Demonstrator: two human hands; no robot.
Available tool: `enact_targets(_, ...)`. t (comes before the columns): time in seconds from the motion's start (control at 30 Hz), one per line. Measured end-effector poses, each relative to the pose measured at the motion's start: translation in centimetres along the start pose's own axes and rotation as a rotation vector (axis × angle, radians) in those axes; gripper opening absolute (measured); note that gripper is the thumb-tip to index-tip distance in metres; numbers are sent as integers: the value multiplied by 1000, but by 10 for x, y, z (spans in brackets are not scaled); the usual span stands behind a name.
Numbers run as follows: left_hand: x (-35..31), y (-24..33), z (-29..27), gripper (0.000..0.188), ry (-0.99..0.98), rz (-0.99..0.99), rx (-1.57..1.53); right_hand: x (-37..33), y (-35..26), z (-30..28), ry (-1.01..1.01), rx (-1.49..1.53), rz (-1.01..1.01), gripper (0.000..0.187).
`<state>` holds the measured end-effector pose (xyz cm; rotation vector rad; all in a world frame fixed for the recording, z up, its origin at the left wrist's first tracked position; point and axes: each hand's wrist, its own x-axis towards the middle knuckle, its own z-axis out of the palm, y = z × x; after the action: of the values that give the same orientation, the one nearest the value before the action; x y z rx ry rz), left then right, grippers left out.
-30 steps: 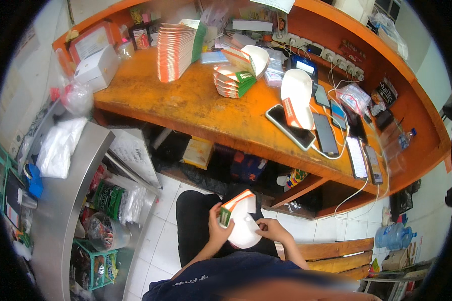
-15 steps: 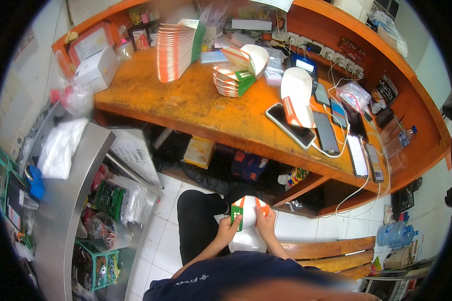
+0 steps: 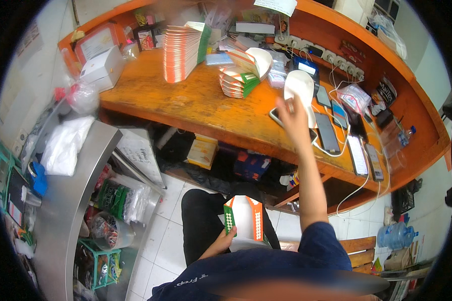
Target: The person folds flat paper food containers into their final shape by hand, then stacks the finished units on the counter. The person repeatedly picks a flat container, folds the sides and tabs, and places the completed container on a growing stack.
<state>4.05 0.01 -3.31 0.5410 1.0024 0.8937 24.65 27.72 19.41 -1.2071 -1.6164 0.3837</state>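
Note:
In my lap my left hand (image 3: 224, 242) grips the near left side of a paper food tray (image 3: 244, 215), fingers closed on its edge. The tray is white inside, with one green and one orange folded side wall. My right arm stretches up to the counter. There my right hand (image 3: 292, 116), slightly blurred and with fingers apart, lies over the lower part of a white paper tray blank (image 3: 299, 85). That blank rests partly on a phone (image 3: 276, 116). Whether the fingers touch the blank I cannot tell. Its orange end is mostly hidden by the hand.
On the orange wooden counter (image 3: 150, 100) stand a tall stack of folded trays (image 3: 181, 52) and a smaller nested stack (image 3: 236, 83). Several phones with charging cables, among them a dark phone (image 3: 327, 133), lie at the right. A steel table (image 3: 75, 200) stands left.
My right hand has let go of the tray in my lap and moved up to the blank on the counter. My left hand keeps the tray, whose side walls now stand more open.

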Motion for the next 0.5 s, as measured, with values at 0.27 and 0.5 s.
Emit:
enact_targets(0.27, 21, -8, -13, 36, 256, 215, -22, 158, 72, 11, 208, -245, 420, 56)
enact_targets(0.5, 26, 33, -89, 48, 651, 361, 122, 21, 0, 13, 491, 88, -234, 27)
